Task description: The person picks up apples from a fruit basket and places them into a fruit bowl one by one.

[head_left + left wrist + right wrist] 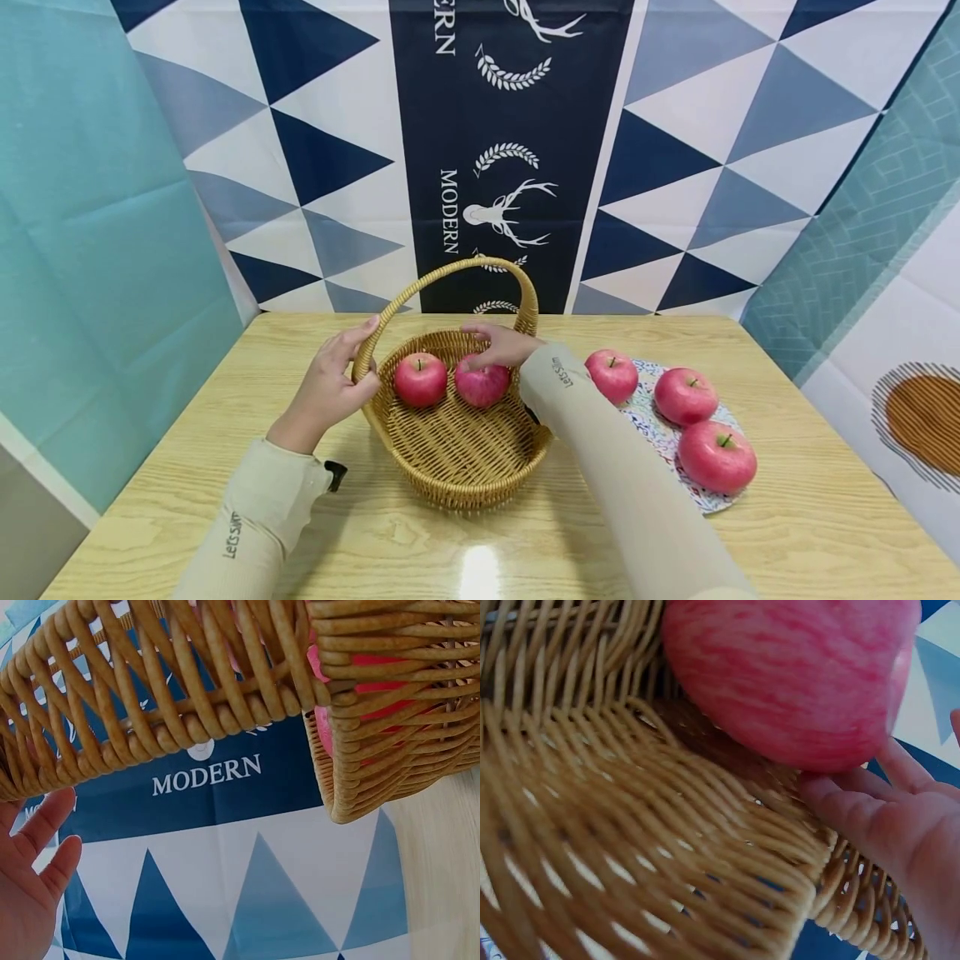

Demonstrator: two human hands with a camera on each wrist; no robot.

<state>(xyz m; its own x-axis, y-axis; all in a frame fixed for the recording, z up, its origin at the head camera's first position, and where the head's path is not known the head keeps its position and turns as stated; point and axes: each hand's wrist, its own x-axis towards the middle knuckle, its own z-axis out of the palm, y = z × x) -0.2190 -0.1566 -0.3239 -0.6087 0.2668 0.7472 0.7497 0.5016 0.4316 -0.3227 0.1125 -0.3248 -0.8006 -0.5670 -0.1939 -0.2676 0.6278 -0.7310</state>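
Note:
A round wicker basket [465,450] with a tall arched handle [450,268] stands on the table. My left hand [336,375] holds the handle low on its left side; in the left wrist view the thumb and fingers [46,825] lie beside the weave, their far ends hidden. Inside the basket, my right hand [501,346] grips a red apple [482,385] from its upper right. The right wrist view shows this apple [787,682] close up, fingers against its side. Left of it in the basket sits another red apple [420,380].
To the right, a patterned plate [660,433] holds three red apples [686,396], partly behind my right forearm. A patterned cloth [330,167] hangs behind the wooden table [390,558].

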